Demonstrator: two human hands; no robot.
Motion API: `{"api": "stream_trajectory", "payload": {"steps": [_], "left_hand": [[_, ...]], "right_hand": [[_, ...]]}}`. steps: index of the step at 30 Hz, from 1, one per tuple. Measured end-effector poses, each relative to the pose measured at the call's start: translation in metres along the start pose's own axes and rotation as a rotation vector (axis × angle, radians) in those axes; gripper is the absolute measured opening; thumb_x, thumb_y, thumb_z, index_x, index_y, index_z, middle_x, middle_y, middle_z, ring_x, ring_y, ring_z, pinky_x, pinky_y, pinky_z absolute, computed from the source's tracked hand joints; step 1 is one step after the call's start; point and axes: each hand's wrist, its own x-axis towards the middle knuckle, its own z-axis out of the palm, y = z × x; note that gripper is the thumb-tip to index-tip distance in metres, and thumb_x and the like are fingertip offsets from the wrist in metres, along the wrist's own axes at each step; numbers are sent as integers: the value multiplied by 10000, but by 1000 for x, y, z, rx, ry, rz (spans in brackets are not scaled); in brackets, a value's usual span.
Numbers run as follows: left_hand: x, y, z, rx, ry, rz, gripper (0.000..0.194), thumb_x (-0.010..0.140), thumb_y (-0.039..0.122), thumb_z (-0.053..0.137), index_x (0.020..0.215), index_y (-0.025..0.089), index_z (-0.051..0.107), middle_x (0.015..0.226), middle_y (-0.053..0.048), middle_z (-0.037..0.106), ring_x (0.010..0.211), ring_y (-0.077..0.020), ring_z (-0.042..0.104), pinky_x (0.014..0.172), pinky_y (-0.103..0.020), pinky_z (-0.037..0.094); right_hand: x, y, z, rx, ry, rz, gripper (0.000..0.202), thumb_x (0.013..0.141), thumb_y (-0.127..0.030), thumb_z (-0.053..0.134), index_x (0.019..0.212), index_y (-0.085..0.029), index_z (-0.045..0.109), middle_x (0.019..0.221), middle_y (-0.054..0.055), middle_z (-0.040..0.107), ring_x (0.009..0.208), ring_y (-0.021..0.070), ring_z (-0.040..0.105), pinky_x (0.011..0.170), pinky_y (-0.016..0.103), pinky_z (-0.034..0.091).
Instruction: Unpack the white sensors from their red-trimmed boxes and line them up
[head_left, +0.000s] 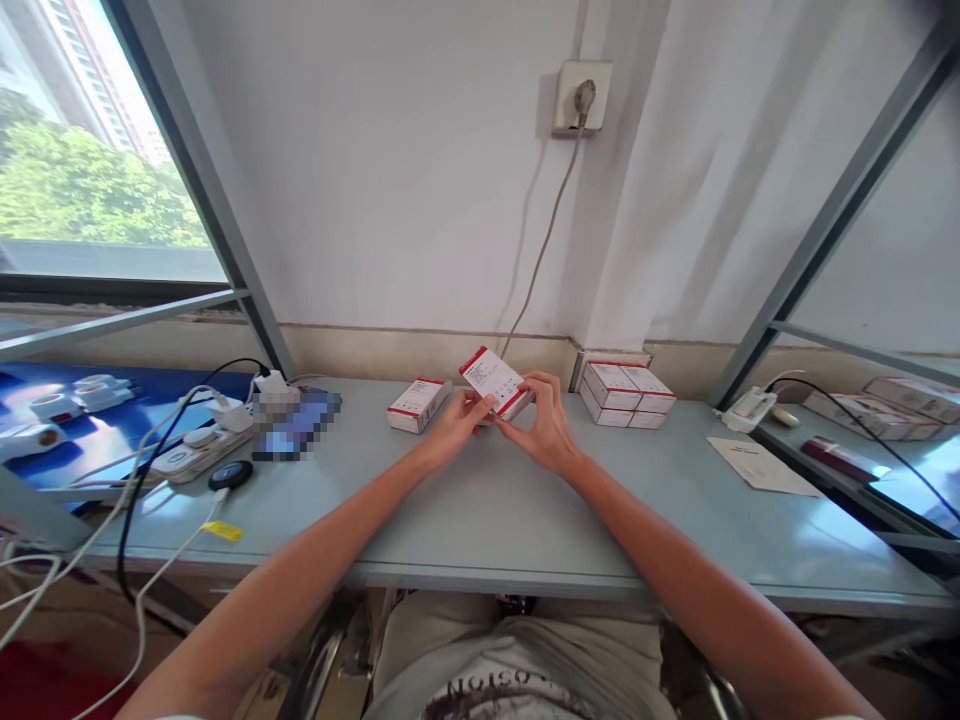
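A small white-and-red cardboard box (495,382) is held tilted above the desk, between both hands. My left hand (459,425) grips its lower left side, thumb on the printed face. At the right end, my right hand (545,420) has its thumb and fingers closed around the box's edge. Another white-and-red box (417,405) lies on the desk just left of my left hand. To the right of my right hand sits a stack of similar boxes (628,393), two layers high. The fingers behind the held box are partly hidden.
On the left are a power strip (199,450) with plugs and cables, a pixelated phone-like object (296,425) and a black round device (230,475). A paper sheet (761,466) lies on the right. Metal frame posts flank the grey desk (510,530); a wall stands behind.
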Motion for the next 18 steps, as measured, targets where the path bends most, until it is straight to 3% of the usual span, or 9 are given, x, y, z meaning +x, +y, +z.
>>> {"api": "stream_trajectory", "payload": {"steps": [3,6,12,14,18], "left_hand": [[4,-4,1,-135,63,-7,600,854,657,809,1166,232,522,1165,-100,769,1039,-255,728,816,-355,536],[8,-3,-4,-191,136,47,577,847,598,831,1197,249,535,1103,-56,765,981,-225,733,821,-345,564],[9,1,-10,-128,166,78,520,835,591,838,1210,254,712,985,-36,724,890,-195,704,692,-255,544],[7,-1,-8,-103,157,65,504,864,608,812,1223,268,720,971,-35,719,889,-195,699,673,-244,538],[6,-6,-3,-87,193,26,510,902,665,753,1221,272,694,996,-39,709,891,-200,693,649,-246,539]], "right_hand": [[-1,-3,0,58,-50,-4,645,917,-493,819,1403,-266,460,1338,169,558,1275,341,598,985,548,613],[-1,-4,0,140,-62,130,545,1000,-529,701,1418,-277,459,1308,139,585,1130,286,669,936,507,631],[5,16,-8,206,143,471,549,1035,-594,583,1448,-247,483,1333,147,592,1050,244,679,908,452,614],[6,21,-9,321,104,575,522,1028,-636,565,1376,-248,548,1273,127,638,962,224,689,855,424,614],[6,19,-8,529,-90,653,513,1017,-711,520,1133,-234,670,939,53,685,831,210,673,784,384,595]]}}
